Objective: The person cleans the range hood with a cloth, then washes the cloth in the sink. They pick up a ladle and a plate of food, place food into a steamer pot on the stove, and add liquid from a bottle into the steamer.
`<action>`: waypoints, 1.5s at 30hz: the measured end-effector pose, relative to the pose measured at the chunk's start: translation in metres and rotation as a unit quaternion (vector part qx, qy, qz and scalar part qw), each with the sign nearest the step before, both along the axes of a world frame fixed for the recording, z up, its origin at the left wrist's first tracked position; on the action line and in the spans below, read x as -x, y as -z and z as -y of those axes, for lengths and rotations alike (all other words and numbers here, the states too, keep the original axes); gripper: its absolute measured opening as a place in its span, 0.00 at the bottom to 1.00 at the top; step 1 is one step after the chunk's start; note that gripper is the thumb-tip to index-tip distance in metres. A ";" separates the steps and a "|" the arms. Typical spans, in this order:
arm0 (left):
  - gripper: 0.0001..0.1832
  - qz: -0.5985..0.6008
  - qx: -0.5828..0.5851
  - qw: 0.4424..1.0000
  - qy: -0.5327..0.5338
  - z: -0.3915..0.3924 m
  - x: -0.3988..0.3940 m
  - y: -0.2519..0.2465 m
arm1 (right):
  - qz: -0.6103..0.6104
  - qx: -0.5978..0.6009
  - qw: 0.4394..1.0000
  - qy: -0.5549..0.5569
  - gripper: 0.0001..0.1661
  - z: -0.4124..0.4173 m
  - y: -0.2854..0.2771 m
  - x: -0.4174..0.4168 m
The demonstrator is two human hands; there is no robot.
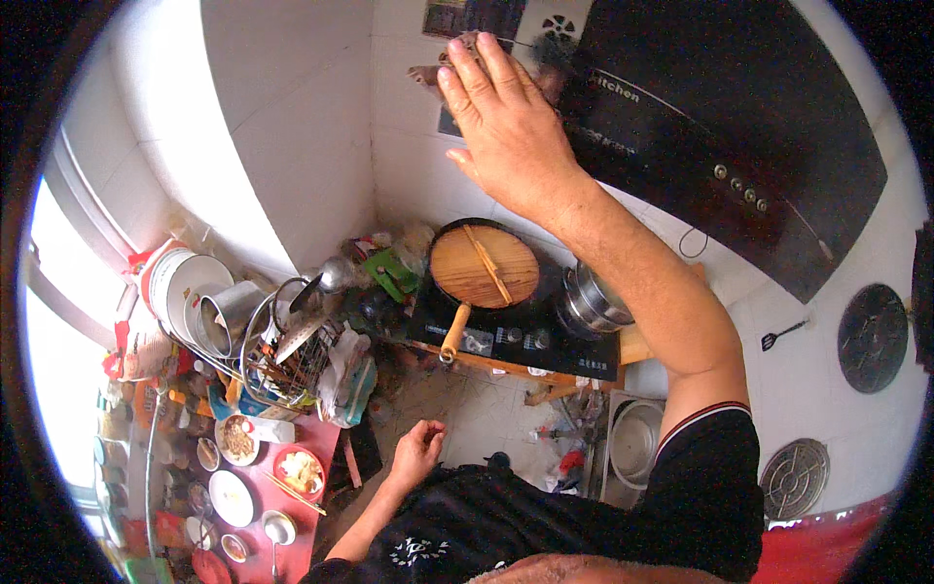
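Observation:
My right hand (511,124) is raised high, its fingers stretched out flat over a crumpled brownish cloth (425,76). The cloth shows past the fingertips and lies against the white tiled wall, beside the black range hood (678,139). Most of it is hidden under the palm. My left hand (419,447) hangs low at my waist with curled fingers, and nothing shows in it. Below the raised arm, a pan (457,332) with a wooden handle sits on the black gas stove (525,350). A round wooden lid (460,270) covers the pan.
A stainless steel pot (589,299) stands at the stove's right. To the left, a wire rack (317,361) holds utensils beside stacked bowls (182,285). Several dishes of food stand on a red table (281,529). A sink (635,445) is at right.

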State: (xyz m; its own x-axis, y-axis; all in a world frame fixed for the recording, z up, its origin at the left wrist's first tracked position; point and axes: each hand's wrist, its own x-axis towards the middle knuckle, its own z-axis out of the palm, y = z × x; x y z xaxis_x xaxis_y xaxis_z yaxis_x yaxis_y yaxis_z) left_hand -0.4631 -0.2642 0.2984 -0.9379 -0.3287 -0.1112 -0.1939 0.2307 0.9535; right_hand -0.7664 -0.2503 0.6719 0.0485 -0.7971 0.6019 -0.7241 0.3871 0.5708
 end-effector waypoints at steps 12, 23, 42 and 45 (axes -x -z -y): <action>0.09 0.002 -0.012 0.999 0.042 -0.026 0.016 -0.001 | -0.087 -0.053 0.994 0.030 0.28 -0.025 0.036 -0.001; 0.08 -0.009 -0.003 0.998 0.066 -0.045 0.022 -0.001 | -0.037 -0.037 0.997 0.057 0.29 -0.095 0.041 -0.001; 0.10 0.030 0.042 0.991 0.123 -0.095 0.027 0.009 | -0.005 0.100 0.989 0.114 0.30 -0.232 0.049 0.013; 0.10 0.031 0.052 0.987 0.150 -0.109 0.033 0.021 | -0.026 0.116 0.989 0.087 0.29 -0.242 0.047 0.019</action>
State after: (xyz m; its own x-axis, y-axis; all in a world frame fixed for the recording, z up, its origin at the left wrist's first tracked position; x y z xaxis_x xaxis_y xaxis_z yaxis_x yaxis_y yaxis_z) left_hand -0.4963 -0.1550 0.2772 -0.9870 -0.0504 -0.1524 -0.1601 0.3831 0.9097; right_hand -0.7856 -0.0081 0.6252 -0.0415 -0.6362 0.7704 -0.6070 0.6285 0.4863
